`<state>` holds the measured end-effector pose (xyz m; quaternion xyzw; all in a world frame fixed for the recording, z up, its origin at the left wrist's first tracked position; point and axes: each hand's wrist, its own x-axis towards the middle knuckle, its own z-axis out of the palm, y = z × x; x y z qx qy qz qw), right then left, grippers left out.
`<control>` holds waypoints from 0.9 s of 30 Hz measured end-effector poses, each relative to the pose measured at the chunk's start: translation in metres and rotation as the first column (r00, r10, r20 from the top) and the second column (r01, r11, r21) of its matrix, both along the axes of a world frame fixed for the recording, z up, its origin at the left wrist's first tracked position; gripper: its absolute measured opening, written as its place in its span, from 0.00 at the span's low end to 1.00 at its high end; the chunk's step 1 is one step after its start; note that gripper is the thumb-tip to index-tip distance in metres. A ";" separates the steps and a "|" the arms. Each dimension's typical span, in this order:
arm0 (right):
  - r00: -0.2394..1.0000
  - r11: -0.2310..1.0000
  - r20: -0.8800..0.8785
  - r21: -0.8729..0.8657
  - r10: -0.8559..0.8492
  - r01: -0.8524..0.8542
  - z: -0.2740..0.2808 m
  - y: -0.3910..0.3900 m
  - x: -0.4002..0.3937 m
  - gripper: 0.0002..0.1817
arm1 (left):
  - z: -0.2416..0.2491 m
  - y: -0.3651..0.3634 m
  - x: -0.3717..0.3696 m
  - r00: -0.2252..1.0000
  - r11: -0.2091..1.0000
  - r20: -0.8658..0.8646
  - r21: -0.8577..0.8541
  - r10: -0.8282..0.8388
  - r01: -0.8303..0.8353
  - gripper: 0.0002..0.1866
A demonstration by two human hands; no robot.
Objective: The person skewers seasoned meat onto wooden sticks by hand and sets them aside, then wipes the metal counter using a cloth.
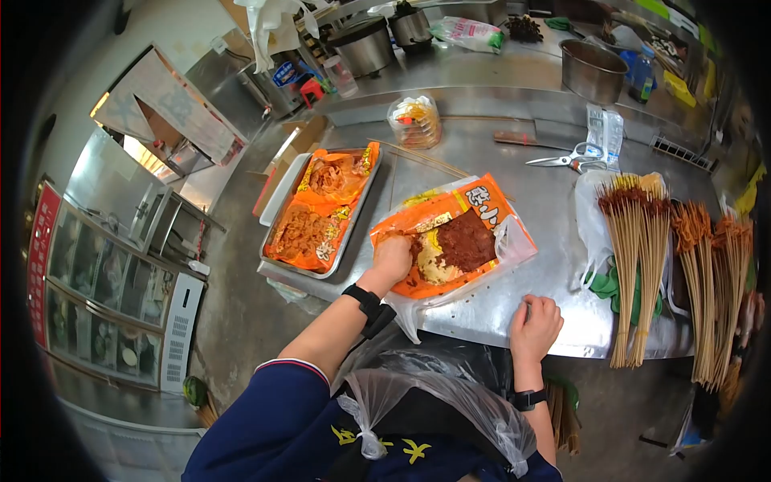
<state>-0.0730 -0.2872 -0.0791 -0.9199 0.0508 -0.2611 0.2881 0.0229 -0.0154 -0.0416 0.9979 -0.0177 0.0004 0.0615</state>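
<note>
An orange printed bag (474,193) lies flat on the steel table, with dark red seasoned meat or paste (466,243) and a pale yellow powder (434,263) on it. My left hand (392,259) reaches over the bag's left side. Its fingers are bent together at the edge of the red and yellow food, and what they hold, if anything, is hidden. My right hand (536,328) rests curled at the table's front edge, to the right of the bag; whatever lies inside its fingers cannot be made out. Left of the bag, a metal tray (374,178) holds orange packs with reddish-orange meat (301,233).
Bundles of loaded skewers (634,265) lie at the right on a white plastic bag (590,217). Scissors (566,161) and a long knife (522,140) lie behind. A clear plastic jar (415,122) stands at the back, with pots (594,68) on the shelf beyond.
</note>
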 end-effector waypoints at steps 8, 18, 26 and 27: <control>1.000 1.000 -0.009 -0.029 0.004 -0.005 0.001 0.001 0.000 0.07 | 0.037 0.024 -0.003 0.998 0.995 0.058 -0.100 -0.020 0.026 0.07; 1.000 0.999 0.004 -0.047 -0.012 0.012 0.001 0.002 0.001 0.07 | 0.007 0.040 0.018 1.000 0.987 0.015 -0.158 -0.012 0.015 0.09; 0.999 0.998 -0.003 -0.042 -0.038 0.038 0.005 0.007 0.002 0.05 | 0.020 0.044 0.014 0.986 0.789 -0.158 -0.612 -0.053 -0.056 0.11; 0.999 0.998 0.000 -0.040 -0.047 0.047 0.005 0.007 0.002 0.05 | 0.027 0.042 0.013 0.970 0.683 -0.231 -0.721 -0.078 -0.117 0.10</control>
